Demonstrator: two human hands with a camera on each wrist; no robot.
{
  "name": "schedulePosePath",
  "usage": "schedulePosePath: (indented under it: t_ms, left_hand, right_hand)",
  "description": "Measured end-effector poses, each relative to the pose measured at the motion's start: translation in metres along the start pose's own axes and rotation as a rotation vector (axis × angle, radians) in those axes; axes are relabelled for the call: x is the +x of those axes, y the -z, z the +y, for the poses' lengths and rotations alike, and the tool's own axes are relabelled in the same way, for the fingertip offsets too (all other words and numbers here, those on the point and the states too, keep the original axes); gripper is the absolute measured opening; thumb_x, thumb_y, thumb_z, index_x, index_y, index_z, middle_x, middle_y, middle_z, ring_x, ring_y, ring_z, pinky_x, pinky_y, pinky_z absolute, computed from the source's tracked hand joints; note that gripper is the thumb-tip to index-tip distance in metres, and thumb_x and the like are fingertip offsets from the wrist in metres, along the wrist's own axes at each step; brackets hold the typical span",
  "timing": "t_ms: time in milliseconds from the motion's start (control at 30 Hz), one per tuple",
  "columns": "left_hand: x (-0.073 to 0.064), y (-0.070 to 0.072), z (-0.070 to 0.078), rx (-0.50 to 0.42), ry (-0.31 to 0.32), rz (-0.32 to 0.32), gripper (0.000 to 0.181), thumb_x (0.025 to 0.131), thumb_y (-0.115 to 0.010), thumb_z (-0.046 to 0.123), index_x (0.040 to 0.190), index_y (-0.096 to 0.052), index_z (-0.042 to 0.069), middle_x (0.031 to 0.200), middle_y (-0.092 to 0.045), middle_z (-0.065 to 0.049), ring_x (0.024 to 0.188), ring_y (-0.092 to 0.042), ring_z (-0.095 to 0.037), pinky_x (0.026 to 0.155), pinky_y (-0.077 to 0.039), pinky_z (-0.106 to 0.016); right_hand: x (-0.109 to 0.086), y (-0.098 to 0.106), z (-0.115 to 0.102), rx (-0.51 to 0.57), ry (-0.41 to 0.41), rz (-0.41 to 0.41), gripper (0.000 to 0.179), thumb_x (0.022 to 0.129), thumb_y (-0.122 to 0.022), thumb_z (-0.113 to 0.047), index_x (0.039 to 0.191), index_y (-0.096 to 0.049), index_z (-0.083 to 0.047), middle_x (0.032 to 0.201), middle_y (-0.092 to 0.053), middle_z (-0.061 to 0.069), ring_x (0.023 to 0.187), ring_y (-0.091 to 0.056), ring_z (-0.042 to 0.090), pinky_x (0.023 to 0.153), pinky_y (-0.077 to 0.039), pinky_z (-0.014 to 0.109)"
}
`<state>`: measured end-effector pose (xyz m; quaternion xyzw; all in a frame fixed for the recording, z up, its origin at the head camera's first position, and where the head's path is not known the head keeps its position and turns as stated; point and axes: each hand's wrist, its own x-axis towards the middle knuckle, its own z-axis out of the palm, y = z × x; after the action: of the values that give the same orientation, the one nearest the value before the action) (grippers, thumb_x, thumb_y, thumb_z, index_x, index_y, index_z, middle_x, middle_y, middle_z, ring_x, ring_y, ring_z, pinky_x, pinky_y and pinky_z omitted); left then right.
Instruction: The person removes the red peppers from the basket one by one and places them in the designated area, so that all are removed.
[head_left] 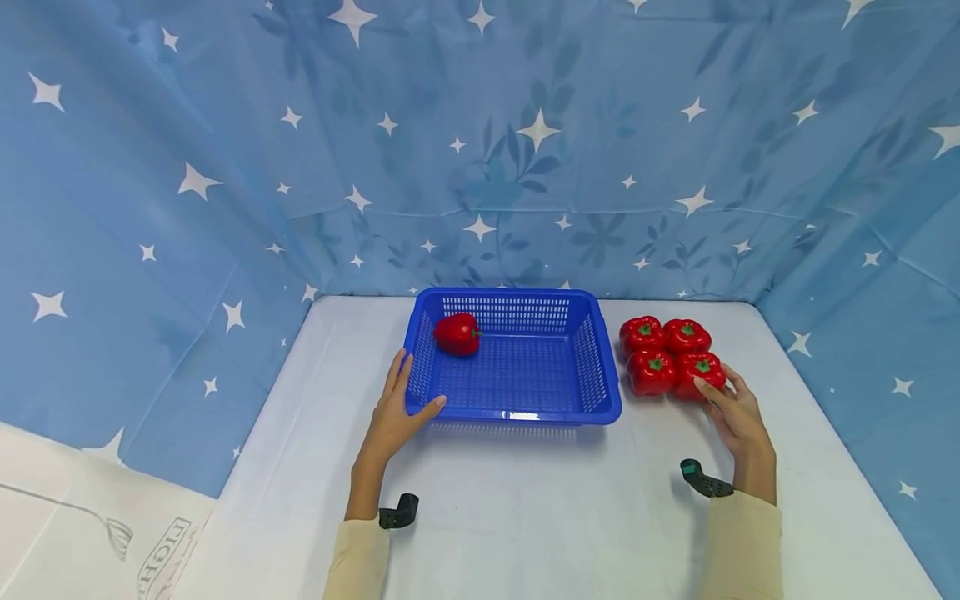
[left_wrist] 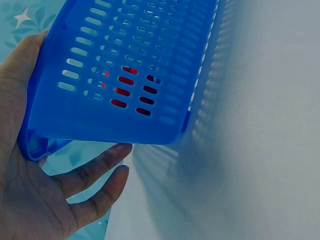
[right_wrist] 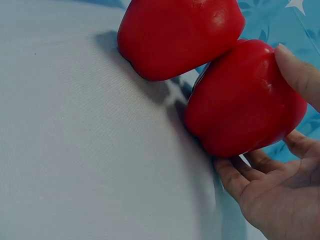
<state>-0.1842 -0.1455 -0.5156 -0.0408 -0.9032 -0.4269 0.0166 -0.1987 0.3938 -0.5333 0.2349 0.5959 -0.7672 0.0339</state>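
My left hand (head_left: 392,423) holds the near left corner of a blue plastic basket (head_left: 517,414), its thumb over the front rim and its fingers along the left side. In the left wrist view, two fingers stretch out below the slotted wall (left_wrist: 100,122). One red bell pepper (head_left: 456,335) lies on its side inside the basket, at the back left. To the basket's right, several red bell peppers stand close together, stems up. The nearest right bell pepper (head_left: 697,379) is gripped by my right hand (head_left: 738,417), thumb on its near side and fingers around its right side.
Beside the gripped pepper sits another bell pepper (head_left: 651,372), with a back left one (head_left: 642,335) and a back right one (head_left: 687,336) behind. Everything stands on a white tabletop (head_left: 540,517). A blue star-patterned curtain (head_left: 517,192) encloses the back and sides.
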Motion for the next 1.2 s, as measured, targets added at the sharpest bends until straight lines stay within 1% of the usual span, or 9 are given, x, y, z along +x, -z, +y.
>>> schedulePosePath:
  t_ms: [133, 200, 433, 633, 700, 800, 900, 1067, 1200]
  left_hand:
    - [0.0002, -0.0004, -0.0004, 0.004, 0.009, -0.002, 0.1, 0.083, -0.063, 0.066, 0.158, -0.011, 0.026, 0.166, 0.001, 0.009, 0.152, -0.013, -0.034, 0.111, -0.027, -0.065]
    - [0.0006, -0.0001, -0.0003, 0.006, 0.003, 0.0, 0.1, 0.083, -0.063, 0.066, 0.158, -0.011, 0.025, 0.166, 0.0, 0.007, 0.152, -0.013, -0.034, 0.111, -0.027, -0.065]
    - [0.001, 0.0006, -0.0003, 0.0, -0.004, 0.0, 0.1, 0.083, -0.065, 0.063, 0.158, -0.01, 0.025, 0.165, 0.003, 0.012, 0.152, -0.012, -0.033, 0.111, -0.027, -0.065]
    - [0.0013, -0.0003, -0.0015, -0.001, -0.002, -0.003, 0.099, 0.084, -0.063, 0.064, 0.158, -0.01, 0.025, 0.165, 0.003, 0.012, 0.153, -0.011, -0.032, 0.112, -0.027, -0.064]
    - [0.0011, -0.0005, -0.0018, -0.003, -0.003, -0.002, 0.099, 0.084, -0.063, 0.063, 0.158, -0.011, 0.024, 0.166, 0.002, 0.011, 0.152, -0.011, -0.033, 0.111, -0.027, -0.065]
    - [0.0006, -0.0005, -0.002, -0.005, 0.002, -0.003, 0.099, 0.084, -0.064, 0.063, 0.158, -0.011, 0.025, 0.165, 0.003, 0.013, 0.152, -0.012, -0.032, 0.111, -0.027, -0.065]
    - [0.0005, 0.0, -0.0015, -0.004, -0.002, -0.002, 0.1, 0.083, -0.064, 0.064, 0.158, -0.011, 0.025, 0.166, 0.002, 0.011, 0.152, -0.012, -0.033, 0.111, -0.028, -0.065]
    - [0.0013, 0.0007, -0.0011, -0.002, -0.015, 0.001, 0.1, 0.083, -0.064, 0.064, 0.159, -0.011, 0.024, 0.166, 0.0, 0.007, 0.152, -0.013, -0.034, 0.111, -0.028, -0.065]
    - [0.0012, 0.0007, -0.0013, -0.007, -0.012, -0.001, 0.1, 0.083, -0.065, 0.064, 0.158, -0.012, 0.024, 0.166, 0.002, 0.011, 0.152, -0.014, -0.034, 0.111, -0.028, -0.065]
  right_hand:
    - [-0.0011, 0.0004, -0.0007, -0.002, 0.006, -0.002, 0.088, 0.092, -0.068, -0.025, 0.156, -0.01, -0.038, 0.166, -0.001, -0.01, 0.15, -0.014, 0.014, 0.115, -0.023, 0.027]
    - [-0.002, 0.0005, -0.0013, 0.001, 0.019, -0.012, 0.087, 0.092, -0.067, -0.024, 0.157, -0.01, -0.037, 0.166, -0.001, -0.009, 0.149, -0.015, 0.014, 0.113, -0.024, 0.025]
    - [-0.0043, 0.0012, -0.0027, 0.013, 0.032, -0.026, 0.087, 0.092, -0.068, -0.022, 0.157, -0.011, -0.035, 0.166, -0.004, -0.006, 0.146, -0.021, 0.013, 0.107, -0.029, 0.022]
    - [-0.0057, 0.0012, -0.0034, 0.0, 0.037, -0.007, 0.085, 0.092, -0.068, -0.023, 0.156, -0.014, -0.036, 0.16, -0.014, -0.005, 0.145, -0.021, 0.015, 0.111, -0.027, 0.027]
    - [-0.0062, 0.0014, -0.0034, -0.007, 0.036, -0.001, 0.085, 0.092, -0.069, -0.023, 0.156, -0.015, -0.036, 0.159, -0.016, -0.005, 0.145, -0.021, 0.015, 0.113, -0.026, 0.028]
    - [-0.0062, 0.0017, -0.003, -0.007, 0.035, 0.002, 0.085, 0.091, -0.069, -0.023, 0.156, -0.016, -0.036, 0.158, -0.017, -0.005, 0.145, -0.02, 0.016, 0.111, -0.026, 0.027]
    - [-0.0064, 0.002, -0.003, -0.011, 0.035, 0.007, 0.084, 0.091, -0.069, -0.023, 0.156, -0.017, -0.036, 0.156, -0.019, -0.007, 0.145, -0.02, 0.017, 0.11, -0.027, 0.027]
    - [-0.0063, 0.0014, -0.0039, -0.02, 0.031, 0.01, 0.083, 0.092, -0.068, -0.024, 0.156, -0.017, -0.038, 0.157, -0.017, -0.006, 0.146, -0.018, 0.017, 0.117, -0.022, 0.035]
    - [-0.0074, 0.0003, -0.0053, -0.033, 0.023, 0.032, 0.084, 0.091, -0.069, -0.026, 0.156, -0.016, -0.038, 0.164, -0.008, -0.003, 0.149, -0.013, 0.019, 0.12, -0.018, 0.039]
